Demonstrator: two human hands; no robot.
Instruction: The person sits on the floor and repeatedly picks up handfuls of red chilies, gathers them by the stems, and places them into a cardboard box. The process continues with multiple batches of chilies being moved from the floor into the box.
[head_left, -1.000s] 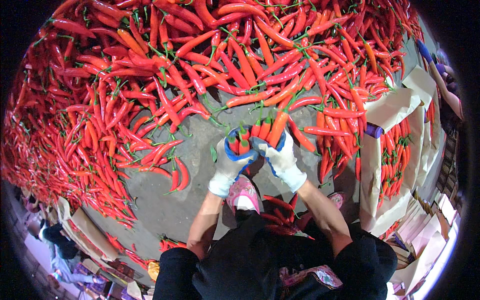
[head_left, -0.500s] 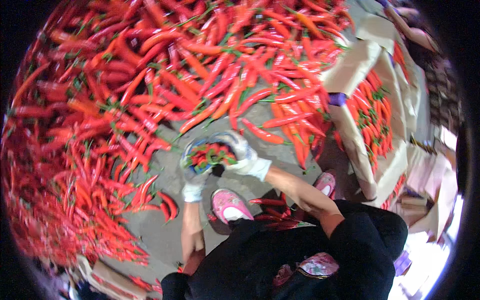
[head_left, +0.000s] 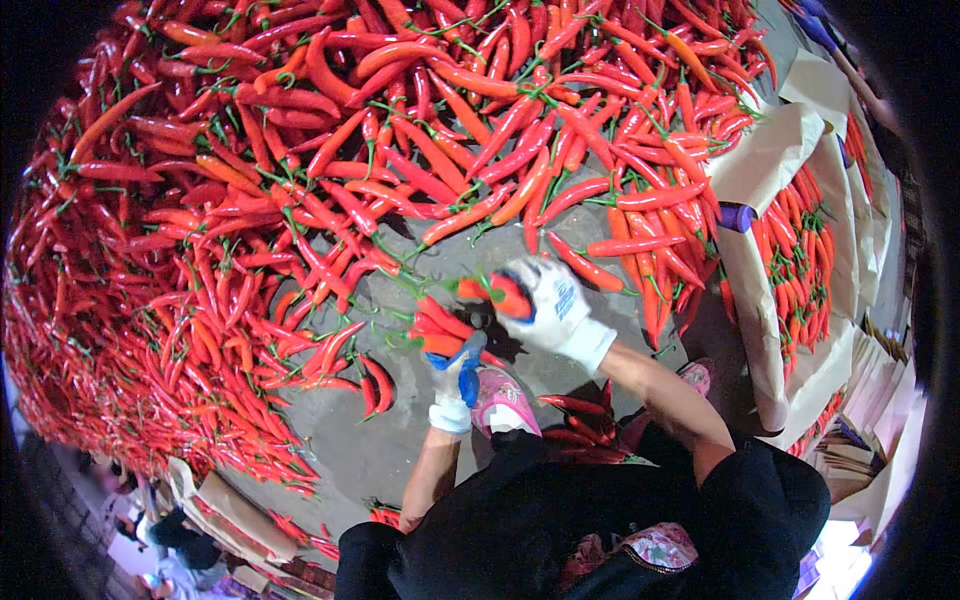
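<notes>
My left hand (head_left: 455,378), in a white glove with blue palm, is closed round several red chili peppers (head_left: 437,322), their green stems pointing away to the left. Just right of it and a little farther off, my right hand (head_left: 550,305) grips a small bunch of red chili peppers (head_left: 508,294), also gloved in white. The two bunches are close to each other above the grey floor (head_left: 375,440). How many peppers each hand holds is partly hidden by the fingers.
A large heap of red chili peppers (head_left: 300,130) spreads across the far and left side. At right, an open brown paper-lined box (head_left: 752,315) holds chili peppers, with a purple roll (head_left: 737,217) at its edge. Loose peppers (head_left: 585,425) lie beside my pink shoe (head_left: 500,392).
My hands, together round one bunch before, have moved apart, each now with chili peppers. My right hand has turned palm down. The whole view has shifted slightly.
</notes>
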